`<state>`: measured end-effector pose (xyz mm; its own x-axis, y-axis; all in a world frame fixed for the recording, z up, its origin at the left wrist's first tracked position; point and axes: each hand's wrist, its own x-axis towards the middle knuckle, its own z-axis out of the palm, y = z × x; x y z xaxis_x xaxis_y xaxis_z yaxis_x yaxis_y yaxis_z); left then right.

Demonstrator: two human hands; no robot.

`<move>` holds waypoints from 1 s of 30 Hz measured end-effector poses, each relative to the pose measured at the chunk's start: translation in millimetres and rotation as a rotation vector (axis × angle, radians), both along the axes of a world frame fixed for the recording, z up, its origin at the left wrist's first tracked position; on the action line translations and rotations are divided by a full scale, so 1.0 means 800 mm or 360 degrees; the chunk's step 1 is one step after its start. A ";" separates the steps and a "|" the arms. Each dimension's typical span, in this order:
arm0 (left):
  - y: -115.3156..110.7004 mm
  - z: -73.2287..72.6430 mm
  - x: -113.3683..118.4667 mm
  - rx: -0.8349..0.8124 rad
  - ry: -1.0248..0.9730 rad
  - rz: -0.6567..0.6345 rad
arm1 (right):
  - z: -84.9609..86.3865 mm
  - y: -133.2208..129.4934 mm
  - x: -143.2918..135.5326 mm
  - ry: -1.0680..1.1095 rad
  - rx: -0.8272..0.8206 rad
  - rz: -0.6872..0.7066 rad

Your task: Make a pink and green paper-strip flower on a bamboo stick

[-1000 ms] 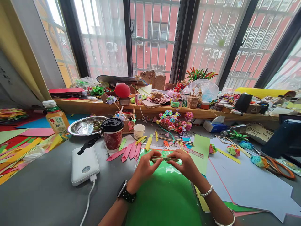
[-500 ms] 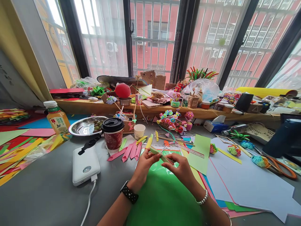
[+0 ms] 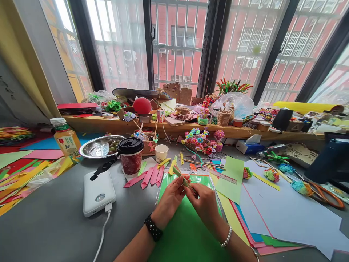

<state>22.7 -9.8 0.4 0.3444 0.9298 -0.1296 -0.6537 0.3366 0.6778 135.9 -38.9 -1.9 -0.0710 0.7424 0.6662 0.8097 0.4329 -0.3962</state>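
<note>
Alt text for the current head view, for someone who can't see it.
Left hand and right hand hold folded pale-green paper over a green mat. Farther left are pink folded strips, a lidded red cup and a white power bank; white sheets lie right.

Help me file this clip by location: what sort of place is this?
Probably a craft table by a window: the folded paper being held, pink paper strips and a bunch of small bright flowers suggest so.

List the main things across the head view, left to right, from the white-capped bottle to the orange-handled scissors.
White-capped bottle → white power bank → black-lidded cup → left hand → right hand → tissue box → orange-handled scissors
</note>
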 end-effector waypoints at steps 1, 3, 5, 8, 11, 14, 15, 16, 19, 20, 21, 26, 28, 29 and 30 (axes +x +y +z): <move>0.000 -0.001 0.000 0.0004 -0.0015 -0.0002 | -0.001 0.000 -0.001 -0.0007 0.0013 -0.0006; 0.002 -0.005 0.000 -0.0005 -0.0049 0.0034 | -0.002 0.001 -0.003 -0.0008 0.0039 -0.0017; 0.004 -0.007 0.000 -0.0035 -0.0085 0.0050 | -0.003 0.002 -0.005 0.0015 0.0062 -0.0023; 0.004 -0.008 0.003 -0.0070 -0.0113 0.0042 | -0.003 0.002 -0.006 0.0054 0.0083 -0.0044; 0.002 -0.006 0.005 -0.0049 -0.0113 0.0055 | -0.004 0.002 -0.007 0.0038 0.0109 -0.0079; -0.002 -0.002 0.006 0.0051 -0.0048 0.0005 | -0.008 0.002 -0.009 0.0033 0.0097 -0.0090; -0.003 0.000 0.005 0.0103 -0.0004 -0.0023 | -0.009 0.002 -0.010 0.0047 0.0078 -0.0083; -0.004 0.001 0.004 0.0157 0.0047 -0.0042 | -0.010 0.002 -0.010 0.0066 0.0052 -0.0069; -0.004 0.005 0.000 0.0273 0.0238 0.0015 | -0.008 0.002 -0.006 0.0107 -0.0092 0.0036; -0.004 0.006 -0.002 0.0291 0.0308 0.0074 | -0.006 0.003 -0.004 0.0112 -0.0159 0.0097; -0.003 0.007 -0.003 0.0303 0.0375 0.0130 | -0.003 0.003 0.000 0.0116 -0.0231 0.0167; 0.001 0.008 -0.007 0.0352 0.0611 0.0240 | 0.011 0.007 0.018 0.0366 -0.0470 0.0314; 0.002 0.007 -0.007 0.0415 0.0732 0.0288 | 0.014 0.010 0.021 0.0480 -0.0547 0.0361; 0.002 0.006 -0.007 0.0452 0.0792 0.0313 | 0.014 0.011 0.022 0.0526 -0.0593 0.0412; 0.001 0.006 -0.007 0.0487 0.0843 0.0335 | 0.015 0.012 0.023 0.0557 -0.0636 0.0464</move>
